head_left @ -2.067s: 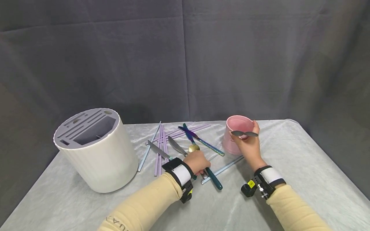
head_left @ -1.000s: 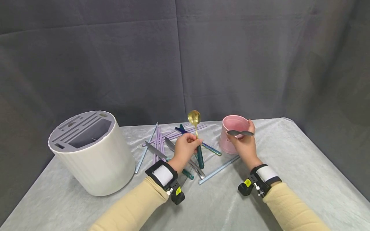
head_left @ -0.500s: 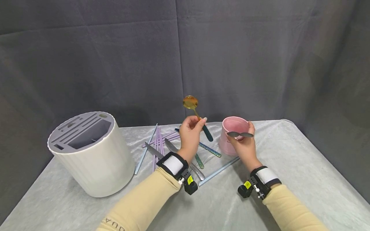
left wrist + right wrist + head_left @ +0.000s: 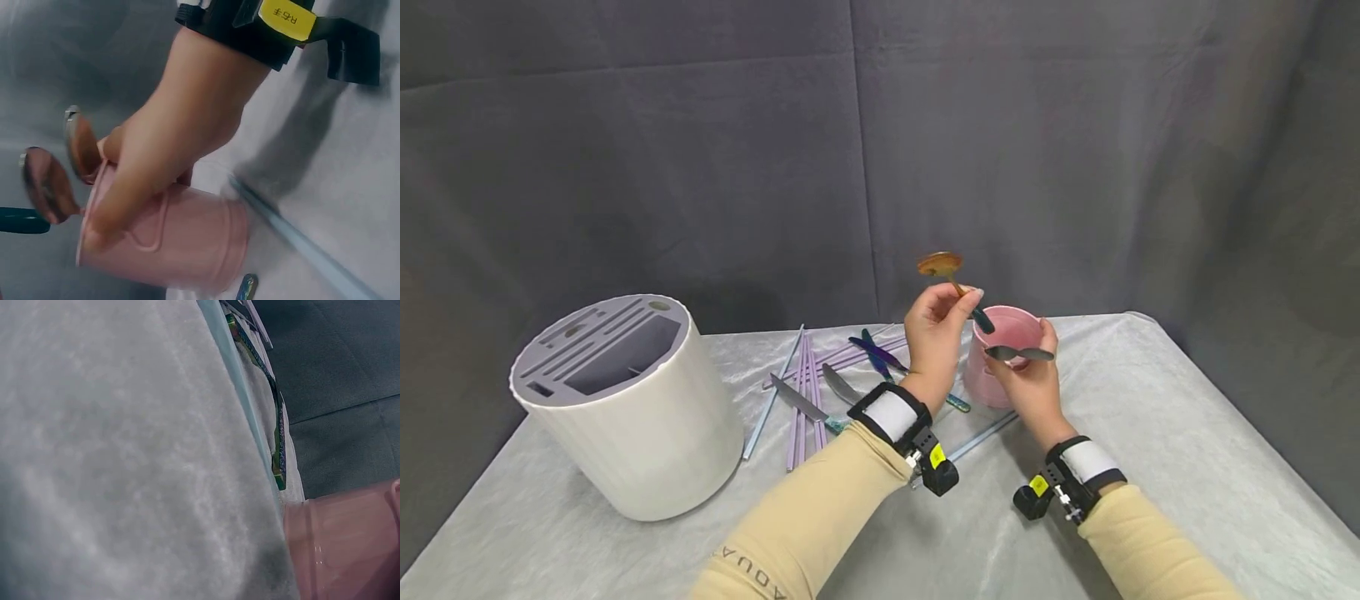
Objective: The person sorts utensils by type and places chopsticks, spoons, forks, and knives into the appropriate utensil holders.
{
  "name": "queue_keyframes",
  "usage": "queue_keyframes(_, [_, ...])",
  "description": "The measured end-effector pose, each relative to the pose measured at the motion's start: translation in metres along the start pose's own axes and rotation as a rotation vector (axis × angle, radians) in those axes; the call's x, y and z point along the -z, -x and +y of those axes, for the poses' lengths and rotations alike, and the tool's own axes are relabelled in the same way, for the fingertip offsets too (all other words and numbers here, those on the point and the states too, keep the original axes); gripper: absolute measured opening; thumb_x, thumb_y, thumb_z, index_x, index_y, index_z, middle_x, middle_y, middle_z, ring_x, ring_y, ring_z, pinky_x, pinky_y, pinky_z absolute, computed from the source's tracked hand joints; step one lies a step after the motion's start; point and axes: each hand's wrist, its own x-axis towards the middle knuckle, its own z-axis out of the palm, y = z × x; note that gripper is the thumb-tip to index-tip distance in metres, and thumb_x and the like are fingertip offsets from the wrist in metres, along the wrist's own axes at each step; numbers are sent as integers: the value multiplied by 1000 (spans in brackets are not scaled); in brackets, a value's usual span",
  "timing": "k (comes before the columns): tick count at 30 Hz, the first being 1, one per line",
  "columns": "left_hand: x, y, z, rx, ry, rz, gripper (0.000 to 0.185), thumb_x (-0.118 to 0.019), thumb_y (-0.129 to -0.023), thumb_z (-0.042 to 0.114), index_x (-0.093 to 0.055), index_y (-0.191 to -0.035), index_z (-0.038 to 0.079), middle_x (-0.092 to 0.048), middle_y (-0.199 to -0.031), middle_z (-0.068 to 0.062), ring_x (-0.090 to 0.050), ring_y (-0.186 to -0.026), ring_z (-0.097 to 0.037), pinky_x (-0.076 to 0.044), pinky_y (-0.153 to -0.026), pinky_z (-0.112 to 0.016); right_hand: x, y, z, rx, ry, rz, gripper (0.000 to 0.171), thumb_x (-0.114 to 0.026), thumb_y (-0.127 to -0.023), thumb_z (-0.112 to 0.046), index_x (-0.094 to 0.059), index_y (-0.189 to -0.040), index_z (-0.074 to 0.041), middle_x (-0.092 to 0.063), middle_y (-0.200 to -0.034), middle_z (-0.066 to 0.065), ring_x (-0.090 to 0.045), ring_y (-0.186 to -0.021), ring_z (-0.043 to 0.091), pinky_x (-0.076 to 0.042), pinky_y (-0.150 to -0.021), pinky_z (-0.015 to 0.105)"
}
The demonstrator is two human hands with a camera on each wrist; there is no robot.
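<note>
Since the earlier frames the left hand [image 4: 936, 329] has lifted the gold spoon [image 4: 942, 265] off the surface [image 4: 1150, 450] and carried it rightward; it now pinches the dark green handle, bowl uppermost, handle tip over the mouth of the pink cup [image 4: 1011, 333]. The right hand [image 4: 1028, 379] grips the cup's near rim and pinches a grey spoon [image 4: 1018, 353] across it. Knives and purple chopsticks [image 4: 801, 392] lie left of the cup, beside the white cutlery holder [image 4: 647, 433].
</note>
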Motion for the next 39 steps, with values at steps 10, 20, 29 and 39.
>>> queue_keyframes(10, [-5,12,-24,65,-200,-128,13,-73,-81,-1,-65,-84,-11,-69,-84,-22,-61,-73,-6,-49,-68,-18,1,0,0,-29,39,0,94,-74,-82,-3,-10,-150,3,-38,-140,26,-53,-101,17,-47,-80,18])
queue_keyframes(20, [4,11,-37,-20,-430,-333,14,-75,-84,6,-74,-91,-6,-72,-92,-15,-64,-79,-12,-50,-68,-15,0,0,0,-39,42,-8,94,-74,-83,-7,-9,-150,4,-34,-145,27,-43,-126,30,-46,-87,24])
queue_keyframes(29, [7,10,-42,-17,-511,-354,18,-73,-86,9,-74,-95,-7,-72,-90,-16,-67,-76,-18,-49,-62,-15,0,1,-1,-10,54,17,92,-74,-82,-8,-12,-149,6,-38,-141,28,-44,-124,30,-44,-92,31])
queue_keyframes(39, [11,9,-45,-47,-514,-404,13,-70,-86,-1,-72,-96,-9,-70,-94,-18,-68,-89,-27,-51,-77,-17,-2,0,4,30,106,42,92,-75,-79,-6,-15,-147,9,-41,-139,31,-49,-115,35,-43,-93,34])
